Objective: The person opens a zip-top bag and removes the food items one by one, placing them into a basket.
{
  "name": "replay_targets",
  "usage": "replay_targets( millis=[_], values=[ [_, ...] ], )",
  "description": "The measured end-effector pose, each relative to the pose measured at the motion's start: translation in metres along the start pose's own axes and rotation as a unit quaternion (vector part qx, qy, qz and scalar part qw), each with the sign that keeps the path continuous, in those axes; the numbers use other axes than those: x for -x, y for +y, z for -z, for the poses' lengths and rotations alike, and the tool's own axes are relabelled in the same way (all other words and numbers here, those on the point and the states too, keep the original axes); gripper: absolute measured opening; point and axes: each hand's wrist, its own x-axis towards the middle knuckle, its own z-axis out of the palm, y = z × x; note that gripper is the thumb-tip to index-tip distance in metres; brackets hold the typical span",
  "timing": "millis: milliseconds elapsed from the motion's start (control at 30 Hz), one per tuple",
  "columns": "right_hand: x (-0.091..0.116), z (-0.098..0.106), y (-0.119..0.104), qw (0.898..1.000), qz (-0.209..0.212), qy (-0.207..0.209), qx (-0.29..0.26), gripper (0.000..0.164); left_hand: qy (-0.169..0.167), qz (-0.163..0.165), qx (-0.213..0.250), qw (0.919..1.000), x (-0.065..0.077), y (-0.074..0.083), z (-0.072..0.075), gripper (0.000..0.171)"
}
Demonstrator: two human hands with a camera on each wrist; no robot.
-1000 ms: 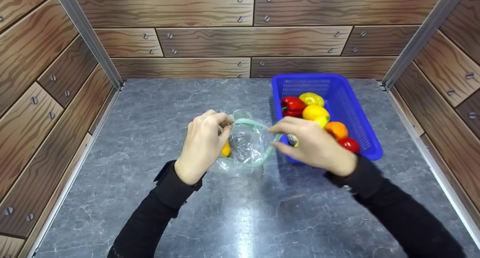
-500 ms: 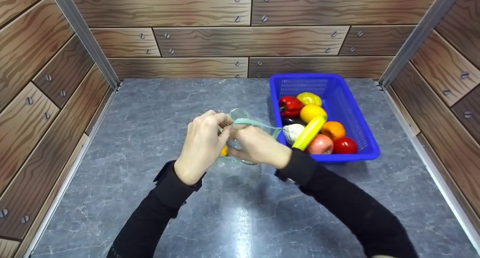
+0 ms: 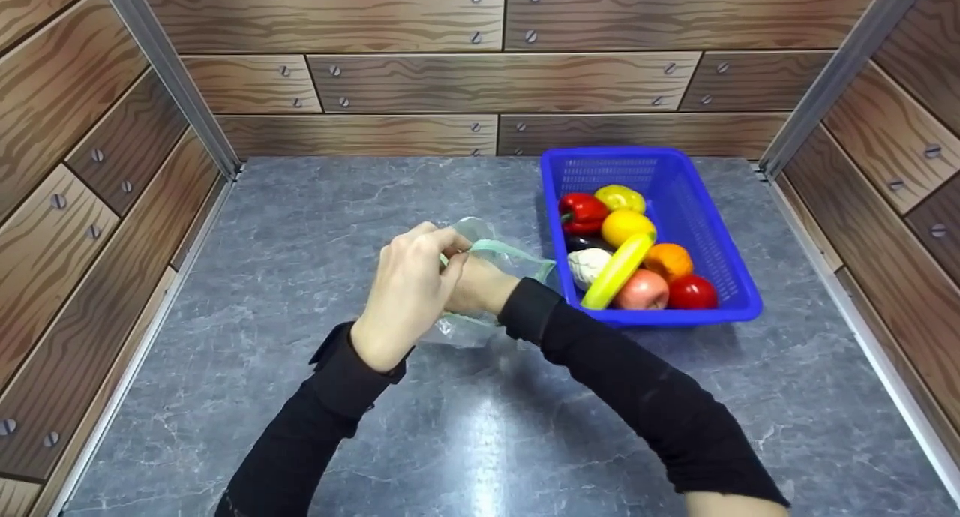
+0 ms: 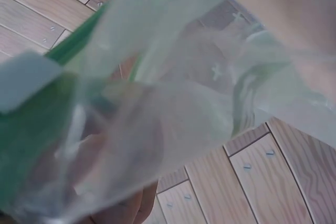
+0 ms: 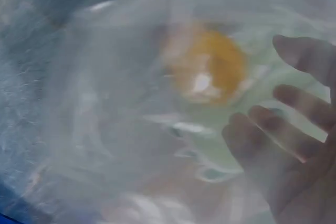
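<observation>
My left hand [image 3: 412, 281] pinches the rim of a clear plastic bag [image 3: 461, 333] edged with a pale green strip. The right hand [image 3: 480, 288] reaches in through the bag's mouth, its fingers hidden behind the left hand in the head view. In the right wrist view its fingers [image 5: 252, 140] are spread and loosely extended. Beside them, seen through blurred plastic, lies a rounded orange-yellow thing [image 5: 218, 69], apart from the fingertips; its kind is unclear. Clear film of the bag [image 4: 178, 124] fills much of the left wrist view.
Right of the bag stands a blue plastic basket [image 3: 712, 194], close to its rim. It holds a red bell pepper [image 3: 583, 214], a yellow banana-shaped piece [image 3: 619, 271], a white bulb [image 3: 587, 266], a red tomato [image 3: 691, 292] and other produce. Wood-patterned walls [image 3: 405, 85] enclose the grey tabletop [image 3: 337, 202].
The right hand has moved left from the bag's right rim and gone deeper into its mouth. The left hand has kept its grip on the rim in almost the same place.
</observation>
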Motion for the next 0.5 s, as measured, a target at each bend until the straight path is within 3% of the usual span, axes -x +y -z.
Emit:
replay_targets(
  millis=[100, 233, 367, 433, 500],
  values=[
    [-0.007, -0.010, 0.006, 0.998, -0.017, -0.050, 0.027, 0.035, -0.005, -0.006, -0.001, 1.0000, 0.001, 0.000, 0.001, 0.009],
    [-0.009, -0.024, 0.013, 1.000, 0.000, -0.011, 0.001, 0.045, -0.009, -0.019, 0.003, 0.9998, 0.002, 0.000, 0.001, 0.011],
    [-0.010, -0.033, 0.015, 0.994, 0.040, 0.057, -0.085, 0.044, -0.003, -0.032, 0.003, 0.9995, 0.003, -0.001, 0.002, 0.011],
    [-0.011, -0.036, 0.014, 0.988, 0.050, 0.064, -0.130, 0.037, 0.000, -0.037, 0.002, 0.9993, 0.003, -0.002, 0.002, 0.011],
    [-0.009, -0.039, 0.013, 0.981, 0.045, 0.043, -0.186, 0.035, 0.001, -0.040, 0.000, 0.9992, 0.004, -0.003, 0.002, 0.010]
  ],
)
